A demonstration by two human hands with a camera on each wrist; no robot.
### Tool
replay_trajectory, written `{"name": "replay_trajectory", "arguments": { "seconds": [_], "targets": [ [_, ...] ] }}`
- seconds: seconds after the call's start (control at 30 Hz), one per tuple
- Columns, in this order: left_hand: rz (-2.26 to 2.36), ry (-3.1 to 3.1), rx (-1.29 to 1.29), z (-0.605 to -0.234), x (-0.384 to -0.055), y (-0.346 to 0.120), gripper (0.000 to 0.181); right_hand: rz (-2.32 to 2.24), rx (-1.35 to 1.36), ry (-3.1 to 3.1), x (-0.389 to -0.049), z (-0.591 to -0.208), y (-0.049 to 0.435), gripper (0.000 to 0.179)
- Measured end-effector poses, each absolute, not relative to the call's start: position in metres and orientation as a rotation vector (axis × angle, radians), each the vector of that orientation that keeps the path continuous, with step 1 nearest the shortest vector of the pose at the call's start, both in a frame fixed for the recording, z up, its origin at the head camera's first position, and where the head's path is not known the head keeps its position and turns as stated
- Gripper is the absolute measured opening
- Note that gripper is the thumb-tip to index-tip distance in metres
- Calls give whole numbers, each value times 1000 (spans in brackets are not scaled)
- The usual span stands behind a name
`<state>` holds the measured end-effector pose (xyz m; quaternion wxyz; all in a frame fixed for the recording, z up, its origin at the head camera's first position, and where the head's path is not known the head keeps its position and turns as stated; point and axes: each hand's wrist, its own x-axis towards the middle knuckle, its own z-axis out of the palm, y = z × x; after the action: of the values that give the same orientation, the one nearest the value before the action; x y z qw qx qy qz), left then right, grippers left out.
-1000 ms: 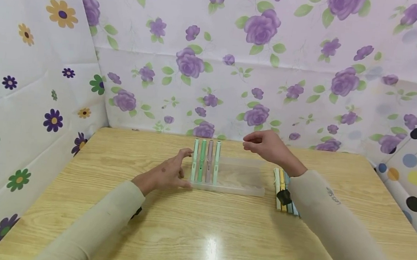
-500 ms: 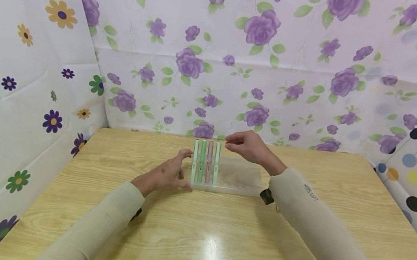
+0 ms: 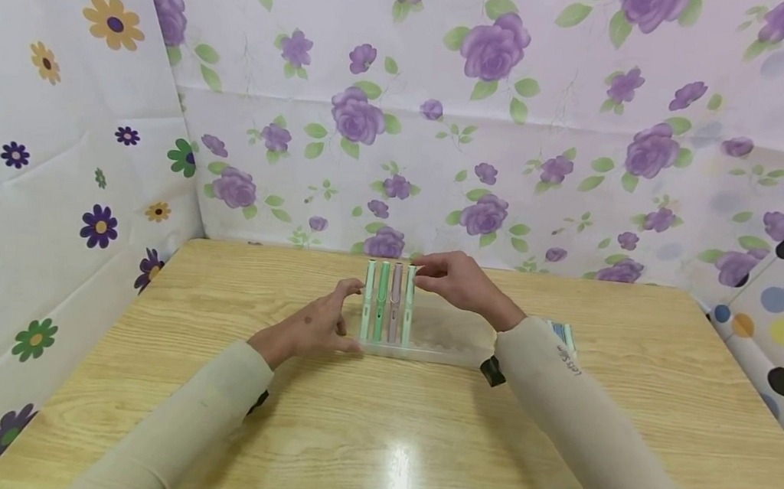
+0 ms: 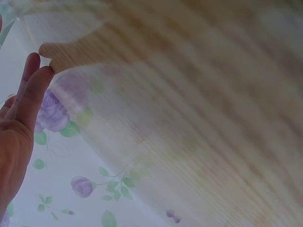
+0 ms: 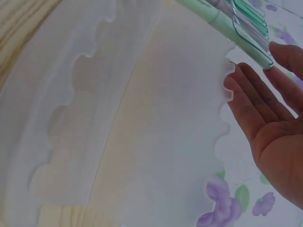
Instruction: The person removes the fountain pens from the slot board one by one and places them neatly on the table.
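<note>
A clear pen rack [image 3: 452, 354] stands on the table, with several capped pens leaning side by side in its left part: pale green [image 3: 367, 304], green [image 3: 381, 301], mauve [image 3: 395, 306] and another pale green pen [image 3: 408, 315]. My left hand [image 3: 312, 326] holds the rack's left end, thumb at the front edge and index finger towards the back. With thumb and index finger, my right hand [image 3: 458, 280] pinches the top of the rightmost pale green pen. In the right wrist view that pen's clip end [image 5: 265, 61] lies at the fingertips, beside the rack's scalloped back edge [image 5: 227, 123].
More pens [image 3: 562, 335] lie on the wooden table [image 3: 321, 438] to the right, mostly hidden by my right sleeve [image 3: 580, 405]. Behind the table hangs a purple-flowered cloth [image 3: 273, 89]. A flowered white cloth [image 3: 40, 232] covers the left side.
My right hand has moved left and slightly down, from beyond the rack to the top of the rightmost pen in it. My left hand stays in place on the rack.
</note>
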<state>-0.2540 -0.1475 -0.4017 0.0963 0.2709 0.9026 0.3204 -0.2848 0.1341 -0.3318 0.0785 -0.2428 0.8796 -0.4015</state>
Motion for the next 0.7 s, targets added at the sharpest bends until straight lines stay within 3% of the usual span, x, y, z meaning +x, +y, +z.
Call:
{"name": "replay_trajectory", "arguments": {
  "seconds": [0.7],
  "targets": [
    [943, 2686, 800, -402, -253, -148, 97, -1473, -711, 2720, -273, -322, 139, 15]
  ]
}}
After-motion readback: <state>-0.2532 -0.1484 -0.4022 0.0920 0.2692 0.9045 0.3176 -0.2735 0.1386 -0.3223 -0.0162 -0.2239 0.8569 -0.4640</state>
